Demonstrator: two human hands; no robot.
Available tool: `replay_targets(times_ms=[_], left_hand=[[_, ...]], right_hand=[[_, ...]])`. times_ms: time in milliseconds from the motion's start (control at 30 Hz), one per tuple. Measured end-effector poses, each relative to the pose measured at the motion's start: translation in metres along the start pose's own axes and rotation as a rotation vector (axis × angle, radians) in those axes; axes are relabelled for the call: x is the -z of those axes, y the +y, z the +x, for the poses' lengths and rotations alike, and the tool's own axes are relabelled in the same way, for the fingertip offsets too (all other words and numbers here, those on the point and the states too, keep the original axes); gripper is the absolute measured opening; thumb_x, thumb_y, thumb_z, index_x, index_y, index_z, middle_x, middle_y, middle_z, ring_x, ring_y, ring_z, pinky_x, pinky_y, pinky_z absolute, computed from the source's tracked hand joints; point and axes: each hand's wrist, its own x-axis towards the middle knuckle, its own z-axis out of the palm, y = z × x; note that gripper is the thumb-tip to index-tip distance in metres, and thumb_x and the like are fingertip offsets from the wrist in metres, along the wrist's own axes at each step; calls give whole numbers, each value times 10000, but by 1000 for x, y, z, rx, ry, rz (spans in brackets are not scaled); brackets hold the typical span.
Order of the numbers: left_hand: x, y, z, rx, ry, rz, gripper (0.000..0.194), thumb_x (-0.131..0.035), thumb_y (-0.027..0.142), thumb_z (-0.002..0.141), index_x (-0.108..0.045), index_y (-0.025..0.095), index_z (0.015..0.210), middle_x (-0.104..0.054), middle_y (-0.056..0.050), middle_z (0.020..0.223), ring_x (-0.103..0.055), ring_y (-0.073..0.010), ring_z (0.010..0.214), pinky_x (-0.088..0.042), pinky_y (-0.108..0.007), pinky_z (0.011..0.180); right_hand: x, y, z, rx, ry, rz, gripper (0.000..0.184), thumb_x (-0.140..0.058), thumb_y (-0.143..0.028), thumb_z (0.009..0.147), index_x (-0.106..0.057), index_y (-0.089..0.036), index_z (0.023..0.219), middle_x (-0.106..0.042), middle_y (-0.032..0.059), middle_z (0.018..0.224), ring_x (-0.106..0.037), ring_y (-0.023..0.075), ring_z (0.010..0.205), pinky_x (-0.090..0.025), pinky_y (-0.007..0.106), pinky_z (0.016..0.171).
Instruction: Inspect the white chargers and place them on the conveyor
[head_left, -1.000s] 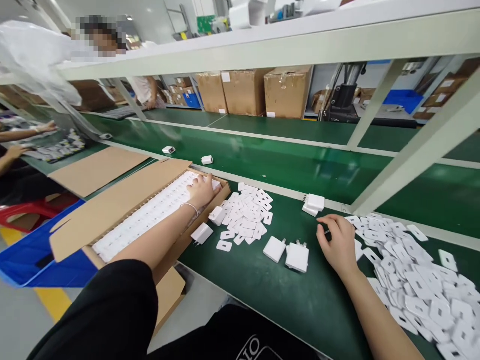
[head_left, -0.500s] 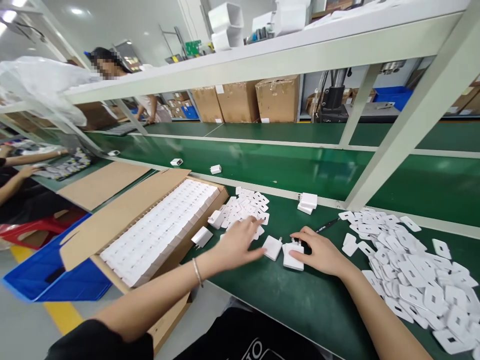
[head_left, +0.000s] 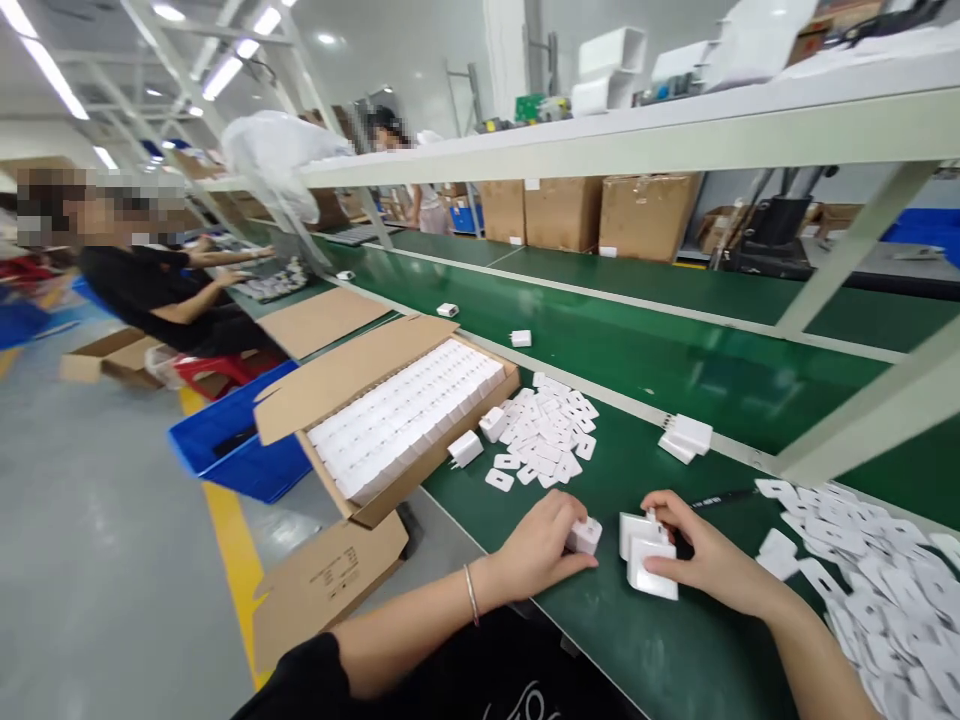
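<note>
My left hand (head_left: 546,545) is closed around a small white charger plug (head_left: 584,535) at the near edge of the green bench (head_left: 615,630). Close beside it, my right hand (head_left: 705,555) grips another white charger plug (head_left: 651,568), with a further white plug (head_left: 631,530) touching it on the left. A heap of small white plastic covers (head_left: 547,430) lies beyond my left hand. A larger heap of the same covers (head_left: 877,575) spreads to the right of my right hand.
An open cardboard box (head_left: 360,370) filled with rows of white chargers sits on the left over a blue crate (head_left: 225,450). Loose chargers (head_left: 684,438) lie near the green conveyor belt (head_left: 675,350). A seated person (head_left: 150,290) works further left. Cartons (head_left: 645,215) stand behind.
My left hand left the box, crossed the small cover heap and closed on a plug. My right hand moved from the big heap onto another plug. The view swung left.
</note>
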Motion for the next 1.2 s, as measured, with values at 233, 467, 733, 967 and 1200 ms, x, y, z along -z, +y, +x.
replay_targets(times_ms=[233,467,733,967,1200], left_hand=[[81,-29,-76,428,634,226,393,-440,429,1089,-414,217,1419,-584,-176,1352,-615,-290,1258,-514,-483,1077],[159,-53,-139,646,684,622,424,-370,352,1095,-472,231,1489,-637,-155,1290,-601,-316,1173,-514,-514,1022],[154,-66,-157,705,457,847,326,-465,343,1051,-708,252,1249,-662,-152,1183,-588,-352,1127,-494,-533,969],[101,-22,-102,447,579,409,272,-486,217,1010,-658,214,1221,-611,-141,1216,-597,-297,1159,-512,-476,1019],[8,42,-4,275,-51,-284,504,-551,359,1021,-470,290,1514,-650,-88,1292,-649,-220,1019,-533,-380,973]], right_hand=[[-2,61,20,-126,79,49,757,-820,-684,709,-604,-318,1335,-769,142,1233,-740,360,1125,-632,407,866],[-2,72,31,-156,139,220,801,-908,-634,591,-700,-309,1292,-742,194,1327,-663,456,1300,-676,445,847],[1,33,26,-185,225,267,792,-871,-704,605,-670,-292,1252,-703,170,1401,-539,430,1448,-657,380,880],[-22,-8,12,-119,152,495,787,-787,-702,772,-544,-307,1408,-715,132,1334,-752,328,1056,-608,411,928],[-43,0,20,29,-278,593,947,-909,-684,646,-535,-323,1437,-673,127,1350,-696,329,1152,-542,450,1009]])
